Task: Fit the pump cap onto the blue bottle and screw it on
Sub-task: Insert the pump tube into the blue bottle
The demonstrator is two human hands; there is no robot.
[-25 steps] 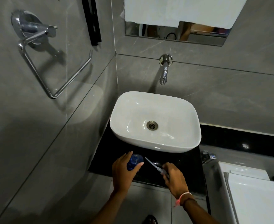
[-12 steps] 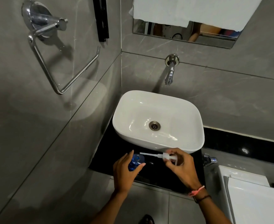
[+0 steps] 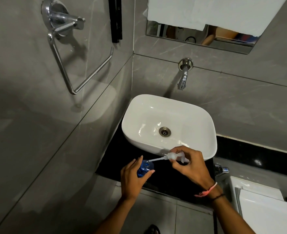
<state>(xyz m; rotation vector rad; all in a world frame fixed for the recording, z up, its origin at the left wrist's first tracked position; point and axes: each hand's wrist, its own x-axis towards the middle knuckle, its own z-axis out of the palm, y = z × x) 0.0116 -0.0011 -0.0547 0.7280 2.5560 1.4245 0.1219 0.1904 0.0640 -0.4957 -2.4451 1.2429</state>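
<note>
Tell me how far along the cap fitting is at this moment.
Done: left hand grips the blue bottle, its mouth open. In hand: right hand holds the pump cap, its dip tube tip at the mouth. Left: feeding the tube in, seating and screwing the cap.

I stood in a small bathroom with grey stone-like wall tiles [image 3: 240,102]. A white basin [image 3: 181,114] sat on a black counter [image 3: 115,159], under a chrome tap [image 3: 183,76] that came out of the wall. On the left wall hung a chrome towel ring [image 3: 75,65]. Above was a mirror [image 3: 224,39], partly covered by a white towel [image 3: 207,12]. The light was dim.
</note>
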